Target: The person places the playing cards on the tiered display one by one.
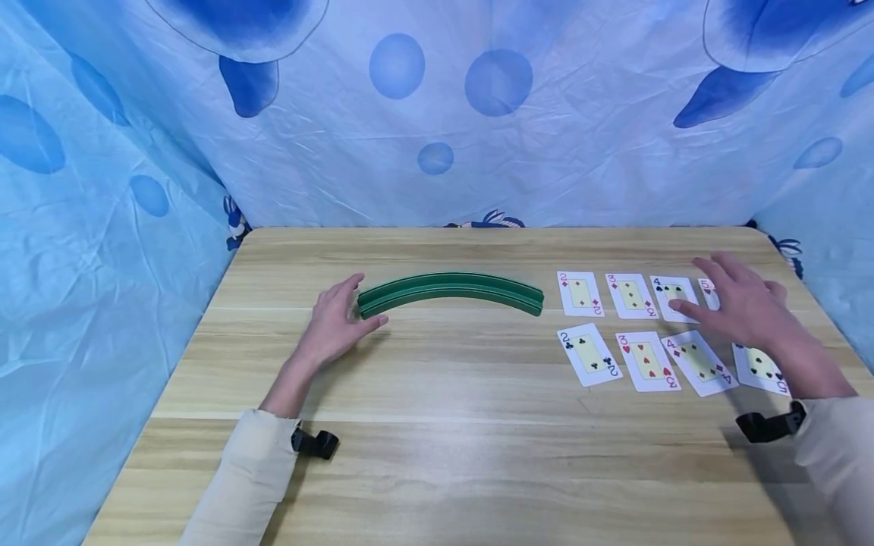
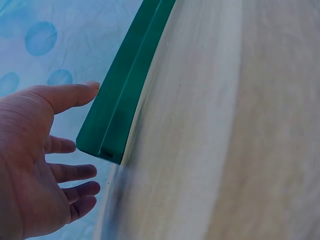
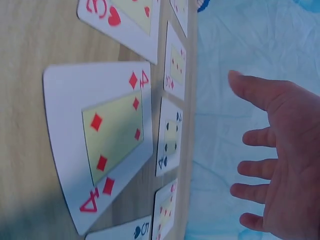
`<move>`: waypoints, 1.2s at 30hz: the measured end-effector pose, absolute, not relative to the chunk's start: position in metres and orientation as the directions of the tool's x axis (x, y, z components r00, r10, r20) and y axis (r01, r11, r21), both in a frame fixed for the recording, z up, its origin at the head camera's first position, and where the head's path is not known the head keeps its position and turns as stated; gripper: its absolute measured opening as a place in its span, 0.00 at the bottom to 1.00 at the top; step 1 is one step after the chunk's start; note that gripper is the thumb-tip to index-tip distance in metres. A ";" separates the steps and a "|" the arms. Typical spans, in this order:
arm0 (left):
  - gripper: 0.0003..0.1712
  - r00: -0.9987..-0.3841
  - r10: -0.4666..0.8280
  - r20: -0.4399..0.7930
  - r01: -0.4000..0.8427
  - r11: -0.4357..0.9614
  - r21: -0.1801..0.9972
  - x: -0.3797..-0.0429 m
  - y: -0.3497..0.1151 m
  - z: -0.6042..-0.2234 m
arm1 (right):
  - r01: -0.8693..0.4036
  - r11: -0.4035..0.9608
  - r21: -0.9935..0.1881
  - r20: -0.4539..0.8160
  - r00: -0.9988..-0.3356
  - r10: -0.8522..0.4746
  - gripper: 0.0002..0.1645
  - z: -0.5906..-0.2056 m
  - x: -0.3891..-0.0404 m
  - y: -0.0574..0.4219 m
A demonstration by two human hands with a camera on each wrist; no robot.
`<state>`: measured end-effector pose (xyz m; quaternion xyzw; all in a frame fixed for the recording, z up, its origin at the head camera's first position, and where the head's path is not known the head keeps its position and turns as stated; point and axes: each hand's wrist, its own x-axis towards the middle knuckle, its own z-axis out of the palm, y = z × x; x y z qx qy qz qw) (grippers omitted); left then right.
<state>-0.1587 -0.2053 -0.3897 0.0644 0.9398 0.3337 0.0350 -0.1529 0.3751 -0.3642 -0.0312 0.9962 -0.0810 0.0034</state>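
Note:
A green curved card holder [image 1: 451,286] with a lengthwise groove lies on the wooden table, no cards in it. My left hand [image 1: 334,322] is at its left end, thumb and fingers spread either side; whether they touch it I cannot tell. In the left wrist view, the holder [image 2: 120,90] shows its end near the thumb. My right hand [image 1: 744,307] hovers with spread fingers over the right-hand cards, holding nothing. Under it are the four of spades [image 1: 672,292], a partly covered red five [image 1: 706,284], the four of diamonds [image 1: 699,364] and the five of spades [image 1: 758,368].
Left of these lie the two of diamonds [image 1: 579,294], three of diamonds [image 1: 631,296], two of clubs [image 1: 589,355] and three of hearts [image 1: 647,362], face up in two rows. A blue patterned cloth [image 1: 451,189] hangs behind the table.

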 end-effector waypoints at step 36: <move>0.27 -0.994 0.097 0.040 0.092 0.620 0.780 -0.166 -0.212 -0.416 | 0.060 0.957 -0.282 -0.304 -0.952 -0.030 0.54 -0.389 -0.171 0.459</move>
